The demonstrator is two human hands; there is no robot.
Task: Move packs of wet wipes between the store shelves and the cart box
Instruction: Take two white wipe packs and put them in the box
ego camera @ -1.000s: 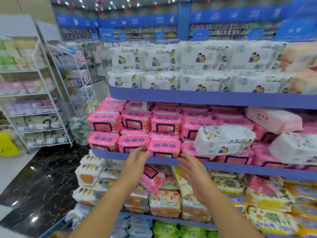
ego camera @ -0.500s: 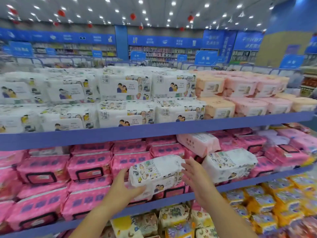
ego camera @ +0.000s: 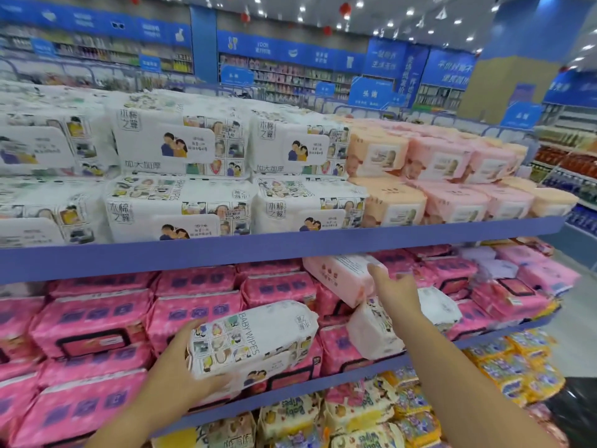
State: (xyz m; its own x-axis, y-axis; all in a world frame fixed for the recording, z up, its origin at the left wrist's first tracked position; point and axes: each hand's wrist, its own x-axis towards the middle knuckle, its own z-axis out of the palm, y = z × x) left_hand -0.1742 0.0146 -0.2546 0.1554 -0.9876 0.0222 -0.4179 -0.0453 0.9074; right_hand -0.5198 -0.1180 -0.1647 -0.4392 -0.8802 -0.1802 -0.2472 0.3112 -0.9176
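Head view: the left hand grips a white baby wipes pack by its left end, fingers curled round it, in front of the magenta packs on the middle shelf. The right hand is spread and relaxed, holding nothing, its forefinger at the end of a pale pink pack lying tilted atop that shelf's magenta stacks. A second white pack rests on the same shelf, just below the right hand.

The white pack bears small multicoloured cartoon panels. Upper packs are white with cartoons, beside peach packs and pale pink packs. Hot pink packs have black-outlined flaps. Shelf edges are violet-blue; lowest packs yellow.
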